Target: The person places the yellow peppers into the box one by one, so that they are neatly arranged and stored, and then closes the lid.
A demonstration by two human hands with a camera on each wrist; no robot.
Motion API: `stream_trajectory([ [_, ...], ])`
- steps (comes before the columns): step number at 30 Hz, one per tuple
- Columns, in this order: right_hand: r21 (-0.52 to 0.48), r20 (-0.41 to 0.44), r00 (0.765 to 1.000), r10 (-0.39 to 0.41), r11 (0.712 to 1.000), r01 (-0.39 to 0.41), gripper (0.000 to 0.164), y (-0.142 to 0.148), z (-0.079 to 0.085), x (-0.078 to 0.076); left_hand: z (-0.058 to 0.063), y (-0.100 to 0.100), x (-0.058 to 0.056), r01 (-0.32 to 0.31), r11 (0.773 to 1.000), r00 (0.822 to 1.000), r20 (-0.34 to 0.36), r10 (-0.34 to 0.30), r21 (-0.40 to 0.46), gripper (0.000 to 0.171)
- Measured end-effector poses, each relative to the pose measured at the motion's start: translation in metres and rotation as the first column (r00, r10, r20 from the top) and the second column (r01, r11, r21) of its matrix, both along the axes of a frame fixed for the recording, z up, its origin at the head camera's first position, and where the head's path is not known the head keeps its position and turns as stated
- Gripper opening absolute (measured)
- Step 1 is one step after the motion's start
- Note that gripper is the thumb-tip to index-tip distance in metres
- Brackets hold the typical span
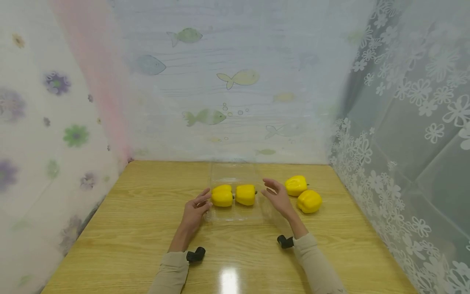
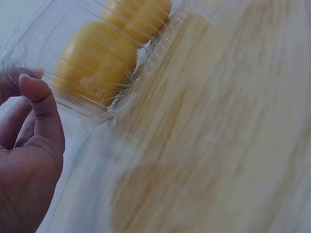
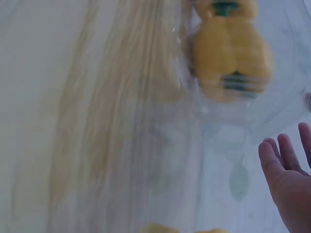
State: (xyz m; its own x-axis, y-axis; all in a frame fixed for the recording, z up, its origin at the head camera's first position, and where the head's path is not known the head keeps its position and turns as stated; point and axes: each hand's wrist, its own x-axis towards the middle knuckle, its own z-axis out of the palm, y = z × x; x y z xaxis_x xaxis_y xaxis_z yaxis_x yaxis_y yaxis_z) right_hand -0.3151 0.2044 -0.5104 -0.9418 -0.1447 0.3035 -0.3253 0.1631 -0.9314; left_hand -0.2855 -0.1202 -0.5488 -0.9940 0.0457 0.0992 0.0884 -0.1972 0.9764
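A clear plastic clamshell box [image 1: 235, 214] lies with its lid [image 1: 233, 171] folded back towards the wall. Inside it, two yellow bell peppers [image 1: 222, 196] sit side by side, and the left wrist view shows them through the ribbed wall. At the box's left end my left hand [image 1: 194, 210] pinches the rim between thumb and index finger [image 2: 36, 87]. My right hand [image 1: 278, 197] is off the box's right end, fingers spread and relaxed, holding nothing. Two more yellow bell peppers [image 1: 309, 201] rest on the table just right of this hand.
The wooden table [image 1: 139, 228] reaches back to a curtain [image 1: 235, 98] printed with fish. Floral sheets hang along the left and right edges. Black wrist cameras [image 1: 196, 255] are worn on both wrists.
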Motion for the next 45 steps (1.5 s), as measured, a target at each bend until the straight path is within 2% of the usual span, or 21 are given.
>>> stream_trajectory([
  [7,0.019,0.032,0.999,-0.021,1.0,0.02,0.044,0.028,-0.006,0.003,0.001,-0.001,0.001,0.013,1.0,1.0,-0.02,-0.013,0.005,0.039],
  [12,0.086,-0.033,0.999,-0.036,0.996,0.039,0.04,0.052,-0.004,0.006,0.001,-0.001,0.0,0.019,1.0,1.0,-0.02,-0.019,0.015,0.04],
  [18,0.107,-0.095,0.993,-0.067,0.991,0.077,0.036,0.08,0.007,0.011,0.003,-0.002,0.002,0.023,0.999,1.0,-0.004,-0.023,0.023,0.04],
  [27,-0.012,-0.169,0.961,-0.219,0.975,0.22,0.027,0.112,0.012,0.015,0.001,-0.004,0.002,0.036,0.999,0.999,-0.002,-0.036,0.018,0.042],
  [30,0.039,-0.165,0.951,-0.263,0.961,0.273,0.028,0.121,0.011,0.019,0.001,-0.004,0.002,0.033,0.999,0.999,-0.008,-0.033,0.007,0.041],
  [33,0.137,-0.138,0.949,-0.282,0.944,0.3,0.031,0.129,0.01,0.022,0.001,-0.003,0.001,0.021,1.0,1.0,-0.014,-0.021,-0.003,0.04],
  [37,0.244,-0.1,0.963,-0.251,0.932,0.268,0.036,0.143,0.007,0.024,0.001,-0.002,0.001,0.009,1.0,1.0,-0.009,-0.009,-0.004,0.039],
  [42,0.302,-0.017,0.978,-0.209,0.931,0.204,0.044,0.158,0.008,0.027,0.0,-0.001,0.001,0.009,1.0,1.0,-0.001,-0.009,0.004,0.039],
  [45,0.362,0.033,0.983,-0.178,0.919,0.154,0.05,0.162,0.01,0.03,0.0,-0.001,0.001,0.006,1.0,1.0,-0.005,-0.006,-0.002,0.039],
])
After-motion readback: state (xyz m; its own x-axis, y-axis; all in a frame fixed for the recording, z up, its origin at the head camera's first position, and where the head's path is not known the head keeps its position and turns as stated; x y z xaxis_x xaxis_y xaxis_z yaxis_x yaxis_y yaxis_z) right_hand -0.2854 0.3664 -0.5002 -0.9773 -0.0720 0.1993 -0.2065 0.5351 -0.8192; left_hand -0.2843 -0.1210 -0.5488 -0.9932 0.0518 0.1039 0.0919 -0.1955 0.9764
